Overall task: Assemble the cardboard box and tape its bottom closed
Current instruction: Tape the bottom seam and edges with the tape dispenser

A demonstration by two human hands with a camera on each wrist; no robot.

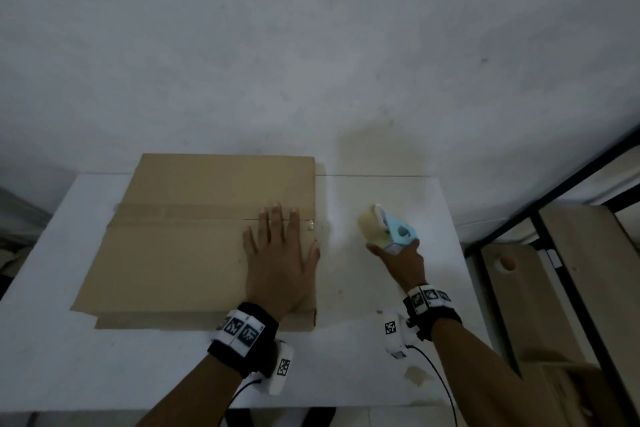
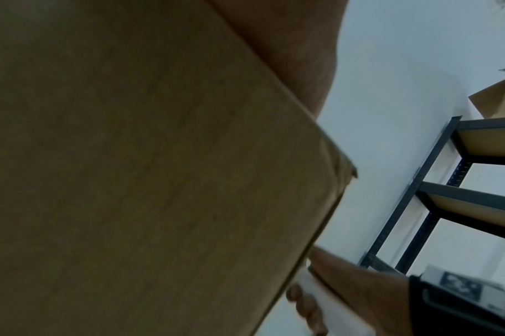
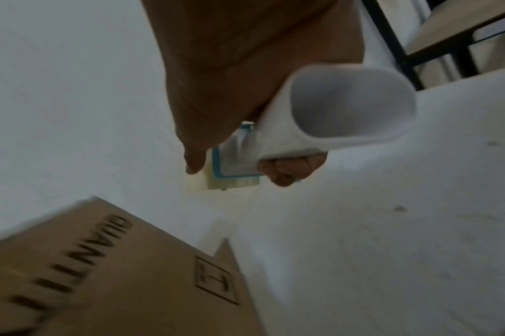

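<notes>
Brown cardboard box [image 1: 194, 236] sat upside-down on the white table [image 1: 363, 340], toward 9 o'clock of table centre, closed bottom flaps facing up. A strip of clear tape [image 1: 180, 211] ran along the centre seam from the 9 o'clock edge toward 3 o'clock, ending with a glossy bit near the 3 o'clock edge. Left hand [image 1: 280, 260] lay flat on the top flap, fingers straight and spread, fingertips [image 1: 276, 210] reaching across the seam, thumb at the box's 3 o'clock edge; pressing, holding nothing. Right hand [image 1: 401, 256] was off the box at 3 o'clock, above the table, fingers curled round the handle of a light-blue and white plastic tape dispenser [image 1: 391, 229] loaded with a yellowish clear roll, roll end pointing to 12 o'clock. Right wrist view showed the box side printed with dark letters and a square symbol, blurred; the thumb and curled fingers [image 3: 286, 170] gripped the dispenser. Black metal shelving with wooden boards [image 1: 568, 270] stood at 3 o'clock beside the table; grey-white wall [image 1: 311, 45] at 12 o'clock. Black wristbands with coded markers [image 1: 242, 331] were on both wrists.
</notes>
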